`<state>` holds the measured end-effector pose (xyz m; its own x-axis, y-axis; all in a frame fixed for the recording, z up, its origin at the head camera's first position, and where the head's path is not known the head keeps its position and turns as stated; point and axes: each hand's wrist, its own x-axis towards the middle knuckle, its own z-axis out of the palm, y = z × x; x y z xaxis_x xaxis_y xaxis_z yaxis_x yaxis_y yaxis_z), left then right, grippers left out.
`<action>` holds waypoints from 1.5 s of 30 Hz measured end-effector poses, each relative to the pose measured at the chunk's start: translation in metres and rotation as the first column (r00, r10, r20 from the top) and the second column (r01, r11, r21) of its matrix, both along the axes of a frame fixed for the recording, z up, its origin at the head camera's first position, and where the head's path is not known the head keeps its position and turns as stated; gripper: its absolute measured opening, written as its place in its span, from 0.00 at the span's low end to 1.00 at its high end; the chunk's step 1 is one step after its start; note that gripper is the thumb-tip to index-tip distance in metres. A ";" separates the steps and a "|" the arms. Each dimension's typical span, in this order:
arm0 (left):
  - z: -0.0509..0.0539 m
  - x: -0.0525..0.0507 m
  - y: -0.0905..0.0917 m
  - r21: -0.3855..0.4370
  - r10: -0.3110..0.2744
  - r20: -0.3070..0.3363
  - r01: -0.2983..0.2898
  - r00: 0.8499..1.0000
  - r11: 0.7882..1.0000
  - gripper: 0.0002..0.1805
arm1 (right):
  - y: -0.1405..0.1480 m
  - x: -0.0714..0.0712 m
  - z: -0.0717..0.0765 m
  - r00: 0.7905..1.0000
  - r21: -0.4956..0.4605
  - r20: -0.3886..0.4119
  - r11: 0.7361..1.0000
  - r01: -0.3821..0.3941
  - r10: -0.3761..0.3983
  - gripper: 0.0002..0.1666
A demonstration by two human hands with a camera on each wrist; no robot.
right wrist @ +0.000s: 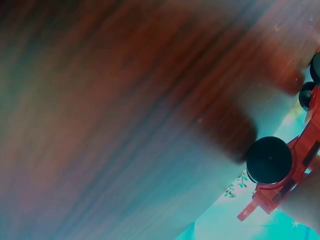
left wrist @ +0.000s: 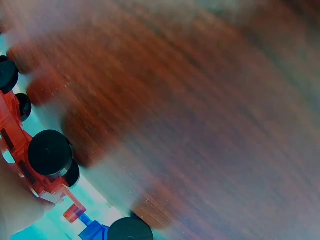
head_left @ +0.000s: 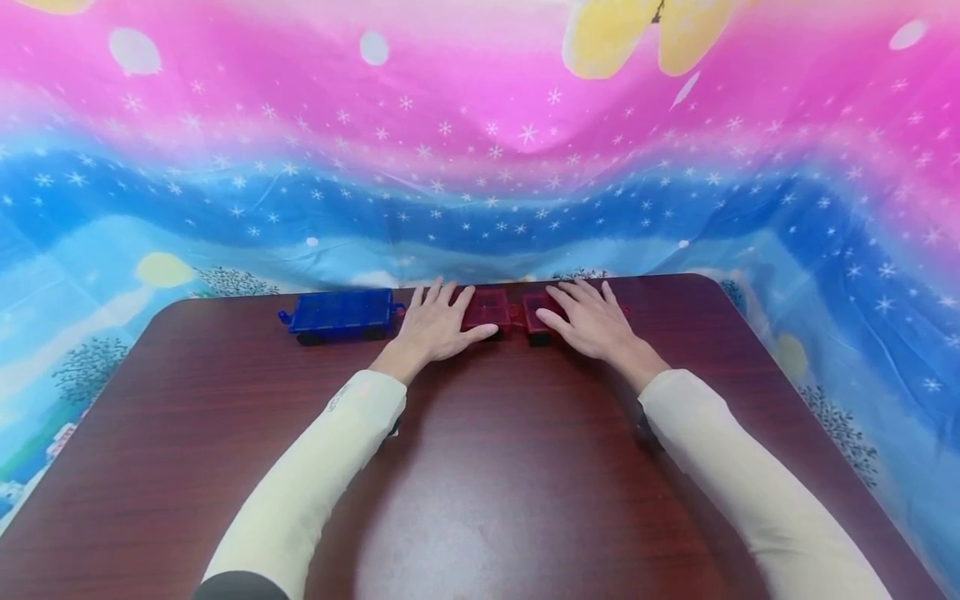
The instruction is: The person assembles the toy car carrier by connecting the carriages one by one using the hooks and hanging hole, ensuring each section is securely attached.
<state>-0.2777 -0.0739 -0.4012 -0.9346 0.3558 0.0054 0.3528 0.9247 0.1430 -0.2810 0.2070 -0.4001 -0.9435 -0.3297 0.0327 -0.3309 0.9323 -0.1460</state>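
Note:
Two red translucent toy wagons stand end to end by the table's far edge. My left hand [head_left: 437, 327] lies over the left red wagon [head_left: 491, 308], fingers spread and straight. Over the right red wagon [head_left: 534, 312] rests my right hand [head_left: 596, 321], its fingers spread too. Both palms hide much of the wagons. A blue toy wagon [head_left: 341, 312] stands just left of my left hand. In the left wrist view, a red coupling [left wrist: 75, 212] meets the blue wagon's hook [left wrist: 92, 229]. Black wheels [right wrist: 270, 160] show under the right red wagon in the right wrist view.
The dark brown wooden table [head_left: 465, 467] has rounded far corners. Behind and beside it hangs a pink and blue cloth [head_left: 480, 167] with snowflakes, close to the far edge where the wagons stand.

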 end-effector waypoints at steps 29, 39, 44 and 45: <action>-0.004 -0.008 -0.001 -0.042 -0.005 0.020 0.006 1.000 0.999 0.57 | -0.003 -0.003 -0.005 1.000 0.085 0.008 0.996 0.016 -0.017 0.50; -0.005 -0.009 -0.004 -0.022 -0.018 0.016 0.018 1.000 1.000 0.56 | -0.001 -0.005 -0.006 1.000 0.097 0.024 0.995 0.005 -0.008 0.51; -0.004 -0.010 -0.007 0.013 -0.017 0.018 0.016 1.000 1.000 0.55 | -0.003 -0.004 -0.004 0.999 0.099 0.029 0.995 0.010 -0.013 0.50; -0.004 -0.009 -0.007 0.019 -0.017 0.020 0.016 1.000 1.000 0.55 | -0.003 -0.005 -0.004 0.999 0.100 0.031 0.995 0.010 -0.013 0.50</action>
